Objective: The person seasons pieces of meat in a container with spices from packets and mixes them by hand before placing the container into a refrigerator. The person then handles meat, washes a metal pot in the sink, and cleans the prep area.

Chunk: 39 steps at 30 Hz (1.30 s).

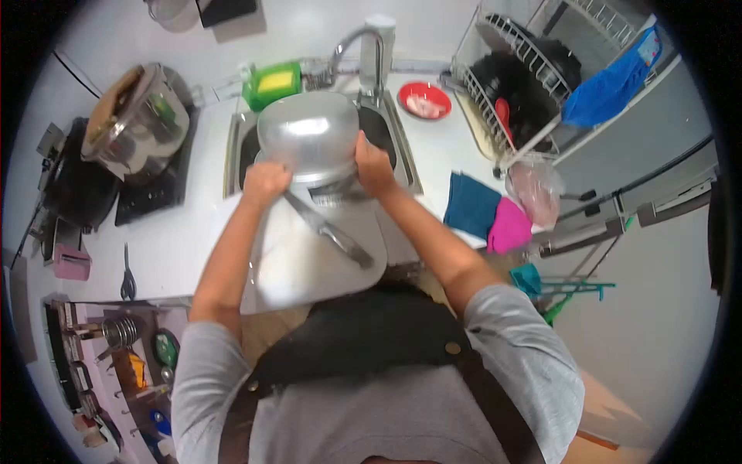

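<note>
Both hands hold a large silver metal bowl [308, 135], tilted over the sink [408, 166]. My left hand [268, 182] is closed round its near left edge. My right hand [374, 164] grips its right side, thumb up along the wall. The bowl's contents, if any, are hidden. Just in front lies a white cutting board [290, 259] that overlaps the sink's near edge. Across the board rests a knife [328, 230], its tip close to my left hand. Behind the bowl rises a curved metal faucet [379, 66].
A green sponge holder [270, 87] stands behind the sink. To the right are a red plate [425, 100] with pale food, a dish rack [487, 100] and folded cloths [473, 205]. Leftward sit a steel pot [158, 127], a black pan [81, 182] and scissors [127, 274].
</note>
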Available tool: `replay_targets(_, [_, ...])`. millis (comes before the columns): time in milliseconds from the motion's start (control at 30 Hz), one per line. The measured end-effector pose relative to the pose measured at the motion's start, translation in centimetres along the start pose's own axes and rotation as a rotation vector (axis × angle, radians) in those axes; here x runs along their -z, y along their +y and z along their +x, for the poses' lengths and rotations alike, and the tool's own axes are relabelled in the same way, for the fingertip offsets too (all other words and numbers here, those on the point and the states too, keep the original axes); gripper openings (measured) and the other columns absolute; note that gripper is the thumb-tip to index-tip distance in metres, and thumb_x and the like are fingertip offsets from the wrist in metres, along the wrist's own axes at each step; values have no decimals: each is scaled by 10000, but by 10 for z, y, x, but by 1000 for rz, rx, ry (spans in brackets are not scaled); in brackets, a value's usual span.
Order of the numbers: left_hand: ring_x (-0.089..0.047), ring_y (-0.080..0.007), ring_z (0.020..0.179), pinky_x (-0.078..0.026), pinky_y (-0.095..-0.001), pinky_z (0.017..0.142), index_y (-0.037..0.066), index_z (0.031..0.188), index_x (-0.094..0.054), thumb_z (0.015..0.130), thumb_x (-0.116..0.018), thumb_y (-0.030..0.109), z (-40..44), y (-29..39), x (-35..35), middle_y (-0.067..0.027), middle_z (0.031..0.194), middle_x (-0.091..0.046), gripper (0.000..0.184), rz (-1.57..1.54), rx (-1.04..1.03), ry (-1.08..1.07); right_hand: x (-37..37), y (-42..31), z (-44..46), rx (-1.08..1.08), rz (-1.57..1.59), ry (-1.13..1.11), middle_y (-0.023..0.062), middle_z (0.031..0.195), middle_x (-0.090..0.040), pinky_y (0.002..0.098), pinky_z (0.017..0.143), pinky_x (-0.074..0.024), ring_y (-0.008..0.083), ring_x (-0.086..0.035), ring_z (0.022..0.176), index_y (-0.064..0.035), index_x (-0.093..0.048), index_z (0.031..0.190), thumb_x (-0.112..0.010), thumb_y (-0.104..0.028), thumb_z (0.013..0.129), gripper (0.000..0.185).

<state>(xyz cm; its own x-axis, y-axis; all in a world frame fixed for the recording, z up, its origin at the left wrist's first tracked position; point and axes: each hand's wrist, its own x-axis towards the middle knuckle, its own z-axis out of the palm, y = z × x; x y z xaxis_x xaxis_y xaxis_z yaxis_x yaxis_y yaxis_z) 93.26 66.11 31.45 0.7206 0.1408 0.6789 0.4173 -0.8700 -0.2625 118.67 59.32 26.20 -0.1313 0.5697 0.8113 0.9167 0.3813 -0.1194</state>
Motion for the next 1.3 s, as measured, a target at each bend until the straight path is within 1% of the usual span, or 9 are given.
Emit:
replay_targets(100, [-496, -183, 473, -409, -345, 404, 149, 515, -417, 587, -566, 145, -10, 19, -2, -20, 520, -416, 166, 86, -1, -55, 9, -1, -4, -207, -57, -398, 148, 708, -582, 419, 585, -469, 317, -575, 617, 147, -375, 1183, -518, -14, 673, 553])
replay_targets(167, [-487, -188, 464, -401, -337, 389, 152, 525, -422, 582, -569, 154, 8, 13, 6, -20, 529, -422, 158, -42, -126, 145, 26, -6, 4, -25, -67, 180, 171, 735, -594, 425, 560, -458, 320, -586, 613, 129, -422, 1137, -532, -30, 675, 501])
replay_targets(233, [-483, -181, 452, -402, -313, 383, 153, 528, -425, 575, -572, 141, 1, 16, -6, -19, 530, -424, 155, 7, -74, -83, 24, 0, -10, -165, -158, -365, 192, 713, -592, 379, 552, -486, 299, -614, 644, 150, -431, 1135, -498, -16, 735, 439])
replay_targets(267, [-483, -181, 452, -402, -313, 383, 153, 528, -425, 575, -572, 141, -13, 31, -2, -19, 530, -424, 155, -12, -70, -110, 23, 6, -8, -257, 20, -469, 200, 737, -589, 375, 561, -489, 294, -614, 664, 158, -412, 1159, -481, 11, 740, 449])
replay_targets(300, [-481, -178, 449, -400, -307, 380, 152, 530, -420, 573, -573, 138, -5, 30, -3, -19, 527, -418, 159, -1, -81, -56, 30, 2, -6, -238, 16, -444, 200, 737, -589, 375, 561, -489, 294, -614, 664, 158, -412, 1159, -481, 11, 740, 449])
replay_targets(367, [-482, -173, 460, -394, -317, 390, 139, 529, -438, 546, -578, 165, 16, 27, 8, -27, 521, -399, 143, -77, -204, 130, 43, -4, -12, -103, 38, 49, 193, 727, -584, 411, 536, -470, 310, -610, 673, 146, -404, 1166, -485, 12, 731, 463])
replay_targets(433, [-470, -175, 468, -383, -318, 396, 135, 545, -435, 570, -573, 157, 18, 30, 0, -28, 530, -377, 142, -8, -89, 3, 36, 12, -21, -196, 43, -167, 178, 759, -593, 406, 548, -458, 327, -594, 674, 108, -384, 1210, -570, 5, 594, 652])
replay_targets(733, [-460, -156, 461, -373, -288, 382, 140, 597, -437, 614, -568, 145, 57, 27, 13, -9, 547, -372, 133, -117, -139, 108, 71, 22, 13, -104, 45, -59, 148, 712, -591, 400, 541, -472, 318, -590, 630, 115, -409, 1169, -587, 2, 604, 603])
replay_targets(1300, [-466, -145, 459, -386, -276, 381, 138, 583, -440, 586, -589, 133, 62, 31, 22, -3, 550, -387, 148, -78, -130, 145, 81, 16, 21, -147, 21, -163, 176, 677, -570, 396, 571, -481, 312, -585, 624, 178, -405, 1122, -585, 12, 591, 585])
